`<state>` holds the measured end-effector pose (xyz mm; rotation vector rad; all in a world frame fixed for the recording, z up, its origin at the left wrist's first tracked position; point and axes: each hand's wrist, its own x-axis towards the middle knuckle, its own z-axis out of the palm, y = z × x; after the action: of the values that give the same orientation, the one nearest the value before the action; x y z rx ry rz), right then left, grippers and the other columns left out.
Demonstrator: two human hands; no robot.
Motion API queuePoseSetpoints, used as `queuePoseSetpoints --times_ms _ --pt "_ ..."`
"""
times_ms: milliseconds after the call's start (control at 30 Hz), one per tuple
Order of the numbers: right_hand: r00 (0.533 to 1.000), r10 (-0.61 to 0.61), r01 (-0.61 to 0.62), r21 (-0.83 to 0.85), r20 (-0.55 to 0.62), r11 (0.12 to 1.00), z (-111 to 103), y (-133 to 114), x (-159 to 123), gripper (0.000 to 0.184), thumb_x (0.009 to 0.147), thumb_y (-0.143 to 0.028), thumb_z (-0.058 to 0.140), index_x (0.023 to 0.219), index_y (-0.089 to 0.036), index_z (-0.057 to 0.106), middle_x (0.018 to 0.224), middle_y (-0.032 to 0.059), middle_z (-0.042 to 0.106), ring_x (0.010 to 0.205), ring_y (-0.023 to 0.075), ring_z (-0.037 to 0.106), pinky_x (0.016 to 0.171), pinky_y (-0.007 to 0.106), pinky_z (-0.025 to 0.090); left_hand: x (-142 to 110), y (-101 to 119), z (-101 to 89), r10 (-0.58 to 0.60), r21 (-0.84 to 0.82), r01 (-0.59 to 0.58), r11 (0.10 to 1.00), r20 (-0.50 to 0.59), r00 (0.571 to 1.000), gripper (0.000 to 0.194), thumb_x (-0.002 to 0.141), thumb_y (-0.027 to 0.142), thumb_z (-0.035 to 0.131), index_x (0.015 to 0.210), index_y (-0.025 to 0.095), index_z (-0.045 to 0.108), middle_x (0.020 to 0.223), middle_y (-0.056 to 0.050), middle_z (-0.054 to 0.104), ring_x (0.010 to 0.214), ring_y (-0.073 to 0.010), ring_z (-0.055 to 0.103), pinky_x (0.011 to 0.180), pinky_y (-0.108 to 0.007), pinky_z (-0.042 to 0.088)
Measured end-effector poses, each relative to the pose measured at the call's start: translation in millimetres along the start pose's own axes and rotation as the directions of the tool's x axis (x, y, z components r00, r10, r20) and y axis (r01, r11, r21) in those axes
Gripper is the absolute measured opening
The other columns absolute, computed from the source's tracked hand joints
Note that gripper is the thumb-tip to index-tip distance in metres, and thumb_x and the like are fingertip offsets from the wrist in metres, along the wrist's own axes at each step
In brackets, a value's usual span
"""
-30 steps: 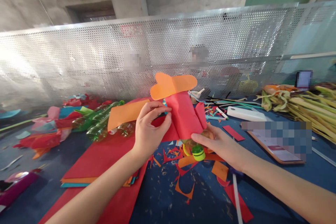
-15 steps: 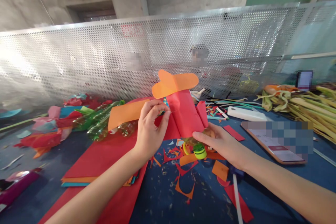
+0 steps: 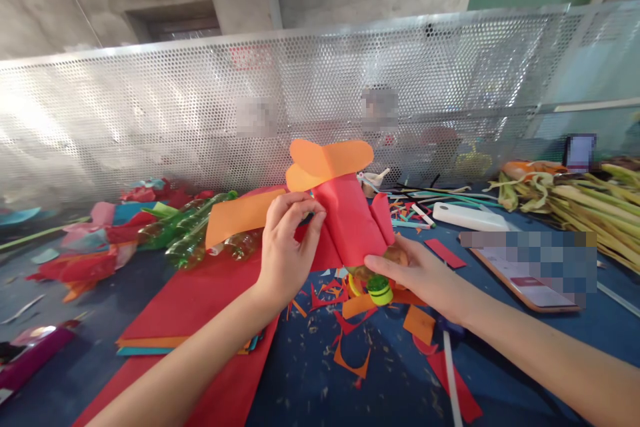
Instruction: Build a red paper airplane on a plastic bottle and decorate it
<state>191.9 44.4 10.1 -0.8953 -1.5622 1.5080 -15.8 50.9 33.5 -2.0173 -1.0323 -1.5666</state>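
A plastic bottle wrapped in red paper (image 3: pixel 350 223) is in my right hand (image 3: pixel 417 267), whose fingers close round its lower right side. Its yellow-green cap (image 3: pixel 380 291) points down toward me. Rounded orange paper strips (image 3: pixel 345 157) cross at its far end, and a red paper fin (image 3: pixel 382 217) sticks out on the right. Beside the wrap's left edge, my left hand (image 3: pixel 290 240) pinches thumb and fingers together; what lies between the fingertips is hidden. Behind that hand is an orange paper strip (image 3: pixel 240 217).
Red paper sheets (image 3: pixel 185 300) and green bottles (image 3: pixel 187 233) lie left. Red and orange scraps (image 3: pixel 353 353) litter the blue table below my hands. Phone (image 3: pixel 525 273), white device (image 3: pixel 470 217) and dry stalks (image 3: pixel 575 207) are right. A perforated metal screen (image 3: pixel 320 93) stands behind.
The wrapped bottle has tilted slightly, its orange end shifting a little left and down. My left hand keeps its pinch in nearly the same place; my right hand still grips the bottle.
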Motion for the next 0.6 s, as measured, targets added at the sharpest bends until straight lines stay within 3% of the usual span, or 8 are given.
queuePoseSetpoints --times_ms 167,433,600 --pt "0.992 0.044 -0.056 -0.101 -0.118 0.993 -2.7 -4.6 0.9 0.039 0.068 -0.056 0.074 0.08 -0.023 0.059 0.084 0.005 0.072 0.084 0.0264 0.068 0.082 0.042 0.054 -3.0 -5.2 2.1 -0.114 -0.084 0.113 0.99 -0.006 0.993 0.018 0.092 0.032 0.054 0.1 0.017 0.061 0.098 -0.004 0.064 0.084 -0.0168 0.062 0.076 -0.038 0.053" --pt "0.993 0.046 -0.048 -0.024 -0.111 0.999 -6.8 1.4 8.4 0.037 0.069 -0.053 0.075 0.084 -0.022 0.06 0.089 0.0057 0.071 0.091 0.0265 0.067 0.083 0.04 0.051 2.5 -5.0 -0.3 -0.258 -0.321 0.25 0.913 0.019 0.966 0.025 0.096 0.038 0.045 0.103 0.018 0.058 0.083 -0.001 0.064 0.067 -0.0125 0.062 0.066 -0.032 0.055" --pt "0.994 0.023 -0.03 -0.062 -0.104 0.998 -6.9 -0.8 6.8 0.037 0.07 -0.054 0.074 0.083 -0.023 0.06 0.083 0.0035 0.069 0.087 0.0242 0.066 0.078 0.037 0.052 4.9 -11.6 -2.8 -0.261 -0.256 0.271 0.928 0.07 0.963 0.022 0.094 0.037 0.049 0.1 0.018 0.06 0.088 -0.002 0.064 0.067 -0.0116 0.059 0.063 -0.029 0.053"
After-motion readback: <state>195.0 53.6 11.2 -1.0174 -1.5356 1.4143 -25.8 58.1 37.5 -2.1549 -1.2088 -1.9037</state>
